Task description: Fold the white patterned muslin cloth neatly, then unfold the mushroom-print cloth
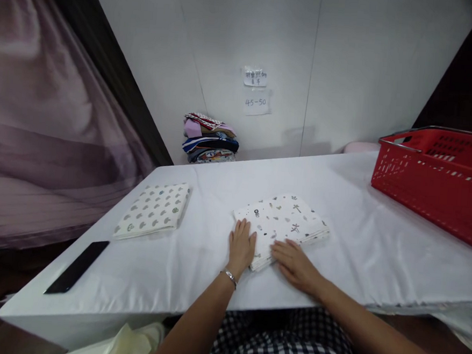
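A folded white cloth with small printed figures (283, 221) lies on the white table (197, 271) in front of me. My left hand (241, 247) rests flat on its near left corner, fingers stretched out, a bracelet on the wrist. My right hand (297, 263) lies flat on the cloth's near edge, fingers extended toward the left. Neither hand grips anything. A second folded cloth with a leaf-like print (153, 210) lies to the left, apart from both hands.
A red plastic basket (437, 183) stands at the table's right. A black phone (77, 267) lies near the left front edge. A pile of folded coloured cloths (209, 138) sits at the back by the wall. A purple curtain (41, 131) hangs on the left.
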Tool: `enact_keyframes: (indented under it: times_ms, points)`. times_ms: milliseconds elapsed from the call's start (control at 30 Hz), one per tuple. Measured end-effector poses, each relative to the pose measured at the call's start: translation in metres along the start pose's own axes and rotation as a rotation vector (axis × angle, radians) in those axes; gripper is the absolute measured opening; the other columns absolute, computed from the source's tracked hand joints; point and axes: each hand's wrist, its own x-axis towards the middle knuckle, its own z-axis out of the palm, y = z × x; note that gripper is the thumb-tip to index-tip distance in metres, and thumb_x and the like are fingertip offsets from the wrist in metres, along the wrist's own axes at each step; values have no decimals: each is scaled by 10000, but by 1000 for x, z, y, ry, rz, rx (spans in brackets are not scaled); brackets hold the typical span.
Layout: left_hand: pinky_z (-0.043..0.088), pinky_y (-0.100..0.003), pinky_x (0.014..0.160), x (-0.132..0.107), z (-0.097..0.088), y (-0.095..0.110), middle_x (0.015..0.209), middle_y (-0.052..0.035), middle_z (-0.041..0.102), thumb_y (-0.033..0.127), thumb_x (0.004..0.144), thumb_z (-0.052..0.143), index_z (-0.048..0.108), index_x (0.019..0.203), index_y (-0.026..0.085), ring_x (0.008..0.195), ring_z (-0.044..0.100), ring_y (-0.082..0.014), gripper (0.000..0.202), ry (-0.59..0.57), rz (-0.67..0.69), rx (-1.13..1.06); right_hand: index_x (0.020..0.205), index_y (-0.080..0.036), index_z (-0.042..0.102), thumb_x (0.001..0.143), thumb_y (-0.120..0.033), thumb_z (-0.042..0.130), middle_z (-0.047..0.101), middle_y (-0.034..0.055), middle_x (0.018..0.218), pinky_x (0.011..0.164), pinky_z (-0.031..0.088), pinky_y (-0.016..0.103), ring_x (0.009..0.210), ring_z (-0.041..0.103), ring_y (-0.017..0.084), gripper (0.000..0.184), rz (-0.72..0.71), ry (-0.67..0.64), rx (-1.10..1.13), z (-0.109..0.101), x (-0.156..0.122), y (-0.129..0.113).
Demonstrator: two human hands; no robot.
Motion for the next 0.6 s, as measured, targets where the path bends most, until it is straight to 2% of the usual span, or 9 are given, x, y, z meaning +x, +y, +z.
enact_keyframes:
  times_ms: [167, 233, 300, 367, 500, 600]
  points:
    - [159, -455, 1111, 2, -6, 5, 1486, -64, 267, 370, 931, 285, 392, 1349, 214, 1393, 139, -207, 458, -27, -3, 18, 1107, -181, 616, 875, -323, 417, 619, 105, 1166, 962, 404, 436, 1116, 538, 236, 337, 385, 289, -66, -32, -25, 83]
    - [142, -476, 1110, 1, -9, 10, 1482, -77, 274, 392, 919, 321, 416, 1331, 209, 1392, 140, -229, 461, -57, -5, 38, 1114, -165, 615, 850, -363, 431, 628, 112, 1145, 909, 443, 413, 1048, 575, 243, 378, 603, 312, -51, -42, -34, 108]
    - [116, -486, 1113, -2, -9, 15, 1481, -88, 273, 434, 902, 353, 427, 1323, 198, 1392, 131, -246, 488, -70, 17, 51, 1126, -150, 611, 825, -402, 449, 657, 107, 1079, 850, 472, 380, 957, 612, 236, 425, 791, 282, 14, -49, -39, 123]
    - [102, -481, 1118, -7, -7, 19, 1481, -82, 275, 445, 900, 352, 418, 1332, 203, 1394, 124, -244, 499, -60, 49, 45, 1107, -146, 622, 810, -427, 454, 679, 90, 1016, 809, 477, 342, 903, 625, 224, 442, 893, 234, 87, -54, -39, 129]
    - [107, -496, 1115, -15, -1, 20, 1477, -50, 291, 381, 916, 316, 399, 1350, 242, 1391, 139, -234, 463, -28, 65, 16, 901, -182, 685, 826, -454, 399, 694, 55, 924, 706, 449, 272, 848, 620, 203, 402, 909, 58, 77, -62, -23, 130]
    - [101, -503, 1113, -17, 0, 19, 1476, -44, 295, 367, 913, 323, 408, 1346, 241, 1390, 144, -234, 459, -22, 65, 14, 712, -181, 671, 800, -497, 428, 676, 56, 742, 593, 391, 263, 699, 597, 194, 408, 915, -27, 30, -65, -7, 133]
